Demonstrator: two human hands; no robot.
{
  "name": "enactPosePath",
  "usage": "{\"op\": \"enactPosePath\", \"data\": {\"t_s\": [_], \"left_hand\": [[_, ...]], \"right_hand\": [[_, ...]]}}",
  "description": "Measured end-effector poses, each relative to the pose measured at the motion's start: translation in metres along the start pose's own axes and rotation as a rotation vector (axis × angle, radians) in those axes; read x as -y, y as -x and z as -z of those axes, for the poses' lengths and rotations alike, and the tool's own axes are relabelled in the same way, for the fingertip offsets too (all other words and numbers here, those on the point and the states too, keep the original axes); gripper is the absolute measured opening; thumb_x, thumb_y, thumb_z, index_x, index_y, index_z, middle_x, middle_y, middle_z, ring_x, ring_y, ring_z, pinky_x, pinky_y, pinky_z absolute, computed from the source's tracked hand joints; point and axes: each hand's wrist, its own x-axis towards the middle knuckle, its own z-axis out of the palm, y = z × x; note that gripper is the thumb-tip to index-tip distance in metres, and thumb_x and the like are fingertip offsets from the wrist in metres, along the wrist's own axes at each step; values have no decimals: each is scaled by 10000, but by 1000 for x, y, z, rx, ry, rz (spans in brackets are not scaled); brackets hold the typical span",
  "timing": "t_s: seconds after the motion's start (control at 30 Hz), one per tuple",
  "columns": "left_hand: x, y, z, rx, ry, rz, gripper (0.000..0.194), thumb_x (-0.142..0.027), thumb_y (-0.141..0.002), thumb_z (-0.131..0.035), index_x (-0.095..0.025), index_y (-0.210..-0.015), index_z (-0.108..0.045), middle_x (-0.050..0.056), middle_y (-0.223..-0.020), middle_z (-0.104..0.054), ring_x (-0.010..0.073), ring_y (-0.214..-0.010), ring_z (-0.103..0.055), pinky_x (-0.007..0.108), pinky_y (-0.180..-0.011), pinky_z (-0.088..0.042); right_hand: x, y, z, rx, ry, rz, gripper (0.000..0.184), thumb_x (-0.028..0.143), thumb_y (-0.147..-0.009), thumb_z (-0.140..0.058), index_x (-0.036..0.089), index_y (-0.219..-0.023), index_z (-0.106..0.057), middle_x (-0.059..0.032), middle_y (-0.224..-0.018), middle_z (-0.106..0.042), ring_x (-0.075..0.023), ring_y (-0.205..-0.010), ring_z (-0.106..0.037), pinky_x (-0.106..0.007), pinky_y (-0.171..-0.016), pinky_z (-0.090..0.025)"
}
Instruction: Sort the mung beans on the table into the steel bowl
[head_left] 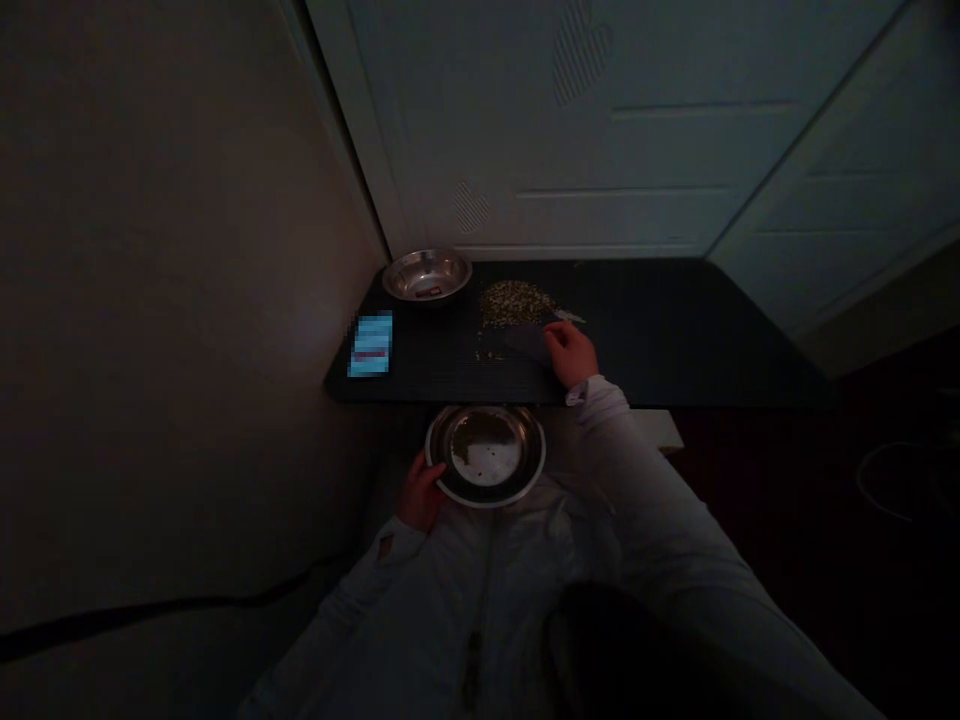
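My left hand grips the left rim of a round metal bowl, held just below the table's front edge. A thin layer of small grains or seeds lies toward the far side of its bottom. Over the table, the fingers of my right hand are closed on a thin dark flat card. Just beyond the card is a heap of pale and greenish grains, with a few strays at its near left. A small whitish piece lies past my right fingertips.
On the dark table, a second metal bowl stands at the back left with a small reddish label inside. A lit phone lies in front of it. White panelled doors rise behind; a wall borders the left. The room is dim.
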Motion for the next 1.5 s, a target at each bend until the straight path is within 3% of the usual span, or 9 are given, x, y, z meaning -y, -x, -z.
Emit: {"op": "enactPosePath", "data": {"t_s": [0.33,0.83,1.13,1.37,1.5], "left_hand": [[-1,1,-2,17,4,-15,344,-125,-564,-588,-214,-895,-555,-31,-775,-641,120,-725,-571,238,-646,-428],[-2,2,-2,-10,-26,2,356,-139,-558,-594,-220,-902,-556,-29,-767,-636,141,-724,-574,268,-636,-437],[-4,3,-4,-22,-15,11,313,-129,-551,-594,-210,-851,-558,-36,-752,-634,126,-701,-572,251,-621,-430],[-1,1,0,5,-34,-5,306,-142,-570,-586,-218,-865,-559,-35,-763,-634,126,-715,-570,242,-625,-431],[-1,0,2,5,-66,-2,329,-153,-571,-590,-217,-892,-553,-14,-800,-633,142,-728,-571,251,-608,-434]], "right_hand": [[-4,2,-1,144,-41,-1,226,299,-689,-415,179,-789,-578,-2,-651,-552,-127,-621,-482,-252,-596,-372],[-3,3,0,161,-139,-13,201,297,-665,-431,182,-749,-573,13,-622,-538,-117,-596,-466,-248,-590,-359],[1,4,2,10,-145,-79,193,284,-661,-421,166,-704,-568,1,-613,-534,-124,-606,-464,-244,-587,-360],[3,6,3,128,-148,-21,179,286,-644,-440,179,-690,-576,15,-602,-536,-118,-595,-465,-240,-580,-356],[2,6,4,117,-178,-28,187,292,-642,-437,176,-686,-578,19,-598,-530,-114,-588,-459,-238,-575,-354]]}}
